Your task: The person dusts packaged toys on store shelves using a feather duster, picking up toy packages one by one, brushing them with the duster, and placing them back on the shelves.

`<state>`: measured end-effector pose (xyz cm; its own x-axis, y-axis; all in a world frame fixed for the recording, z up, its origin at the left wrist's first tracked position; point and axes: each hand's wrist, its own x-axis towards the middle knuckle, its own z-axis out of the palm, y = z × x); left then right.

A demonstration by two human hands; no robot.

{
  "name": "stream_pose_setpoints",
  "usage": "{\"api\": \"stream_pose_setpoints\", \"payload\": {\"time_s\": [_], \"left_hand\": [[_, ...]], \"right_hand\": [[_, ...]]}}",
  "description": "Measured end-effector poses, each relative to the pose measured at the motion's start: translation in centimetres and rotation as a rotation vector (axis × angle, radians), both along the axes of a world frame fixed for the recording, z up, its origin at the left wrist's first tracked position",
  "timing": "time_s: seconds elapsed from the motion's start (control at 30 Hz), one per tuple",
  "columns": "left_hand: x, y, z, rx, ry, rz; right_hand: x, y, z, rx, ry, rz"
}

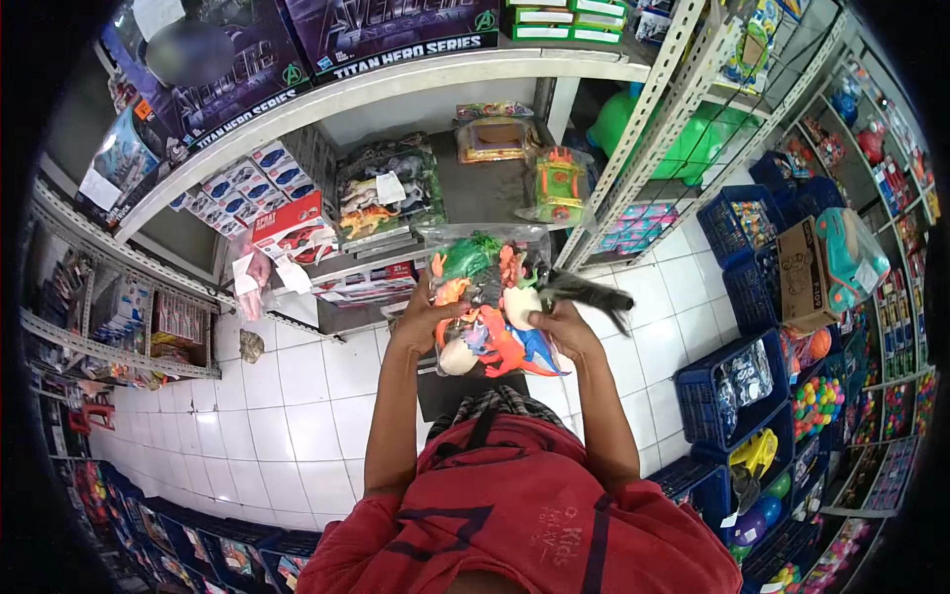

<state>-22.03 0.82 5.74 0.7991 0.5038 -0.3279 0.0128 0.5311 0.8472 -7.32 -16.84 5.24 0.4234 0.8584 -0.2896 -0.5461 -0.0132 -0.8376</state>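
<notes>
A clear plastic bag of toy dinosaurs [490,332] is held up in front of my chest. Inside it show orange, red and blue figures, green plastic foliage and pale egg shapes. My left hand [427,323] is closed on the bag's left side, with the thumb over its front. On the opposite side my right hand [567,331] grips the bag, its thumb close to a pale egg. Just beyond my right hand, a long dark object [591,294] sticks out to the right; its kind is unclear.
Ahead is a shelf [465,188] with packs of animal figures [386,193], a bagged green-and-orange toy [557,186] and stacked car boxes [297,233]. Large Titan Hero boxes [396,35] stand above. Blue crates [732,386] line the right side of the white tiled floor [267,416].
</notes>
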Motion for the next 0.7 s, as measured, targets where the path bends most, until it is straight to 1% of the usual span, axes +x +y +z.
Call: {"api": "stream_pose_setpoints", "payload": {"time_s": [0.03,0.07,0.13,0.2,0.23,0.27,0.3,0.37,0.4,0.5,0.53,0.57,0.6,0.63,0.67,0.7], "left_hand": [[0.0,0.0,-0.2,-0.002,-0.004,-0.012],[0.0,0.0,-0.3,-0.005,-0.008,-0.024],[0.1,0.0,-0.7,-0.037,-0.061,-0.060],[0.4,-0.3,-0.8,-0.101,-0.031,-0.047],[0.6,-0.4,-0.8,-0.133,-0.017,-0.040],[0.8,0.0,-1.8,-0.048,-0.025,-0.132],[1.0,0.0,-2.6,-0.049,-0.040,-0.133],[1.8,-0.4,-1.7,-0.050,-0.071,-0.137],[2.2,-0.2,-1.1,-0.049,-0.002,-0.168],[3.6,0.8,-3.4,-0.018,0.003,-0.178],[4.2,0.9,-2.1,-0.033,0.004,-0.157],[4.9,1.7,-3.1,-0.017,0.043,-0.181],[5.6,2.2,-3.6,-0.035,0.041,-0.169],[6.4,2.8,-3.7,-0.052,0.039,-0.156],[7.3,3.6,-3.9,0.013,0.011,-0.162],[8.4,4.0,-3.6,0.005,-0.038,-0.108]], "right_hand": [[-0.1,-0.3,-0.4,-0.035,-0.032,0.028],[-0.3,-0.2,-0.6,-0.092,-0.003,0.038],[-0.2,0.0,-1.0,-0.081,-0.087,-0.005],[-0.1,0.4,-1.0,-0.033,-0.134,-0.065],[0.0,0.4,-0.5,-0.051,-0.142,-0.079],[0.0,0.4,0.2,-0.070,-0.150,-0.092],[0.2,0.5,0.6,-0.088,-0.159,-0.105],[1.2,0.3,-0.1,-0.135,-0.199,-0.111],[1.8,0.4,-0.9,-0.159,-0.219,-0.121],[3.4,1.1,-0.3,-0.166,-0.277,-0.108],[4.1,1.4,-0.5,-0.208,-0.306,-0.128],[4.8,1.8,-0.8,-0.252,-0.335,-0.147],[5.7,2.3,-1.0,-0.249,-0.359,-0.124],[6.0,3.2,0.7,-0.205,-0.390,-0.133],[6.7,4.1,0.9,-0.190,-0.424,-0.151],[7.6,5.1,0.5,-0.175,-0.457,-0.169]]}}
